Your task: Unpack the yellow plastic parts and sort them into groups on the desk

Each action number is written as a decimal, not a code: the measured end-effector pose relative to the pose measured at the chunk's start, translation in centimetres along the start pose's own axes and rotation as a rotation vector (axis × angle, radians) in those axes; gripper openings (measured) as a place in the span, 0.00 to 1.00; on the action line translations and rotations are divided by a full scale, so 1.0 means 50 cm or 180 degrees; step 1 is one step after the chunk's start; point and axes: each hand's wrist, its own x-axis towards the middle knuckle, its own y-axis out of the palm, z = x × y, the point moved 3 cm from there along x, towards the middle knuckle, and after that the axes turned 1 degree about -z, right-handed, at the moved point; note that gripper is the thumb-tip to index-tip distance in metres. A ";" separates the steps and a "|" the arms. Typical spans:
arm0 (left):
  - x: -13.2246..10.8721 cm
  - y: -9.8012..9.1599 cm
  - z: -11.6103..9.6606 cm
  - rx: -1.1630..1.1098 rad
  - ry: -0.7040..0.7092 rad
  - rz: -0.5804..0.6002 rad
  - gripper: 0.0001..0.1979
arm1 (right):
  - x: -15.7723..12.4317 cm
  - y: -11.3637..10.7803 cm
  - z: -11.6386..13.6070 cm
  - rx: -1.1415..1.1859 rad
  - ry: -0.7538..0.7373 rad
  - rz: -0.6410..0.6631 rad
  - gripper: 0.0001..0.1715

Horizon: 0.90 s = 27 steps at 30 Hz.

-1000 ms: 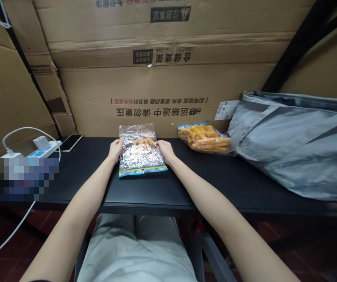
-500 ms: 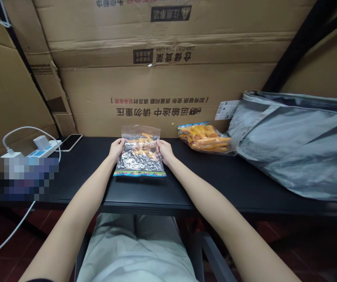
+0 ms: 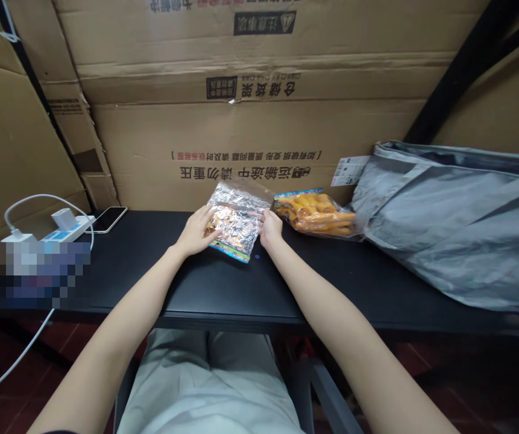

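Note:
A clear plastic bag (image 3: 241, 238) with a blue and green printed strip along its lower edge is tilted above the black table. Orange pieces lie inside it, partly hidden by glare. On its left side is my left hand (image 3: 196, 231), holding the bag with thumb and fingers spread across its surface. My right hand (image 3: 270, 229) is closed around the right edge, fingertips pinching the plastic. Just right of that hand, a second clear bag filled with orange pieces (image 3: 316, 214) lies on the table, touching neither hand.
A large grey fabric bag (image 3: 458, 223) takes up the right side. To the left are a phone (image 3: 110, 219), a white power strip (image 3: 72, 230) and a white cable (image 3: 33, 334). Cardboard (image 3: 250, 129) stands behind the black table (image 3: 223, 295).
The held bag has moved right and turned, its printed strip now slanting down to the right. My left hand has slid further over its face; my right hand has moved slightly right.

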 end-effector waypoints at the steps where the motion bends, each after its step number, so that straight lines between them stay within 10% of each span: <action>1: -0.001 0.008 -0.018 0.0048 0.0211 0.0227 0.31 | 0.004 -0.007 0.006 0.0077 -0.0019 -0.0119 0.12; 8: -0.007 0.069 -0.072 0.0710 0.1215 0.0782 0.25 | 0.019 -0.029 0.023 0.0562 0.0047 -0.0435 0.13; 27: 0.000 0.067 -0.048 0.0902 0.1152 0.1028 0.33 | -0.014 -0.002 0.048 0.1039 0.0305 -0.0060 0.16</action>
